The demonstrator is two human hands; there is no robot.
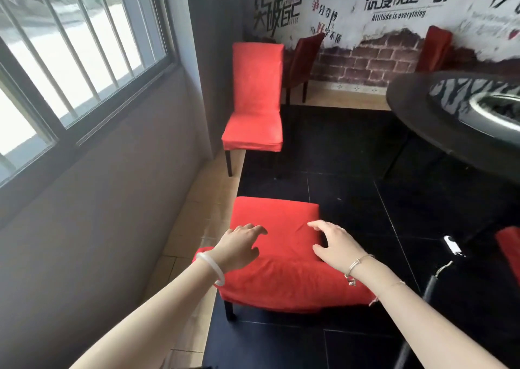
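A chair in a red fabric cover (284, 273) stands right below me, seen from behind its back, its seat reaching away from me. My left hand (239, 246) hovers over the left side of the chair, fingers loosely spread and relaxed. My right hand (336, 245) hovers over the right side, fingers also spread, thumb apart. Neither hand holds anything; whether the fingertips touch the cover I cannot tell. A white bangle sits on my left wrist and a thin silver bracelet on my right.
A second red-covered chair (254, 98) stands ahead by the wall corner. Two darker red chairs (302, 59) stand against the mural wall. A round black table (416, 115) fills the right. A barred window (70, 59) runs along the left. A small white object (451, 245) lies on the black floor.
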